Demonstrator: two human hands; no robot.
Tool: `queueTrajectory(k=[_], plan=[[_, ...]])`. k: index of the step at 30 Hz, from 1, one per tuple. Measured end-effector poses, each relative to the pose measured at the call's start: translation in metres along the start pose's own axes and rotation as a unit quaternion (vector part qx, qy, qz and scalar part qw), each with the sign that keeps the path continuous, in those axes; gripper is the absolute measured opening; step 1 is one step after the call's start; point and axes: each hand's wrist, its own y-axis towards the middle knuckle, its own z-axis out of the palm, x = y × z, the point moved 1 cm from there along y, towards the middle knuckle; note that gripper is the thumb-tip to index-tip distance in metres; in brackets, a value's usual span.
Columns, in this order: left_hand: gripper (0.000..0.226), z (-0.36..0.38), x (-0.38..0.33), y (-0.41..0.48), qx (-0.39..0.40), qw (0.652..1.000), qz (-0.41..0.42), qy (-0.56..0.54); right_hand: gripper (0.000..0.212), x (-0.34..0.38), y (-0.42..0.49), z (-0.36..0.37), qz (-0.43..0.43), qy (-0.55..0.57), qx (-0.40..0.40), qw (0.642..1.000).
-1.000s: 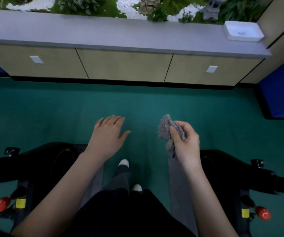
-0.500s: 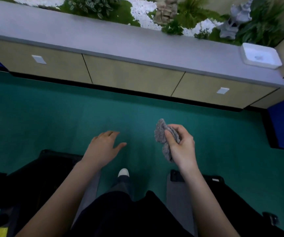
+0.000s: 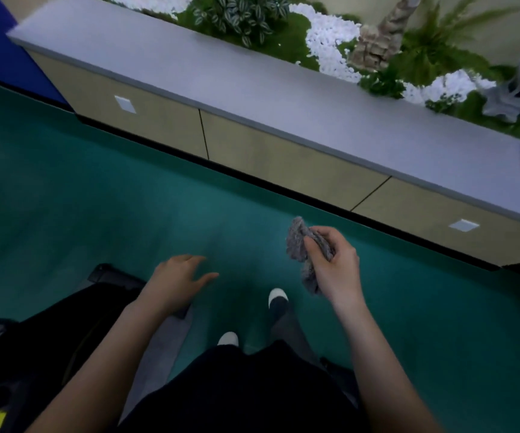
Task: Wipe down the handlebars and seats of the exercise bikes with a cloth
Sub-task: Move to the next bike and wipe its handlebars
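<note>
the green floor (image 3: 96, 214) spread out below a long grey-topped table (image 3: 252, 98). well short of the table, to the left, stood a black exercise bike (image 3: 33, 354). the left hand (image 3: 174, 279) hung short of the table, fingers loosely spread, holding nothing. nearer the table, the right hand (image 3: 333, 264) pinched the crumpled grey cloth (image 3: 296, 242) in its fingers.

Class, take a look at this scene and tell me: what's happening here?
A person stands on a green floor. The right hand grips a crumpled grey cloth in mid-air. The left hand is open and empty, above the edge of a black exercise bike. Nothing is being wiped at this moment.
</note>
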Motion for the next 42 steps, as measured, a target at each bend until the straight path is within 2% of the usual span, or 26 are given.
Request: queueTrajectory(k=[6,11,19,21,27,34,38,42], plan=[[0.058,-0.024,-0.038,0.048,-0.074,0.995,-0.065,-0.006,0.01,-0.006,0.085,-0.014,-0.03,0.005,0.081,0.996],[0.059,-0.046,-0.082,0.086,-0.111,0.988,-0.089,-0.058,0.022,-0.006,0.154,-0.038,-0.033,0.003,0.12,0.992],[0.059,-0.066,-0.087,0.113,-0.123,0.977,-0.146,-0.091,0.016,0.002,0.237,-0.035,0.006,0.022,0.15,0.988],[0.058,-0.071,-0.077,0.121,-0.128,0.974,-0.163,-0.089,0.015,0.008,0.253,-0.02,0.009,0.017,0.174,0.985],[0.058,-0.096,-0.029,0.161,-0.128,0.967,-0.195,-0.105,0.02,0.045,0.301,0.053,-0.054,-0.021,0.234,0.97],[0.059,-0.154,0.04,0.218,-0.147,0.954,-0.211,-0.154,0.015,0.11,0.356,0.149,-0.106,-0.038,0.277,0.954],[0.06,-0.184,0.078,0.239,-0.149,0.951,-0.219,-0.162,0.012,0.142,0.387,0.199,-0.14,-0.063,0.271,0.95],[0.062,-0.197,0.109,0.248,-0.167,0.933,-0.246,-0.203,0.012,0.159,0.408,0.242,-0.153,-0.078,0.3,0.938]])
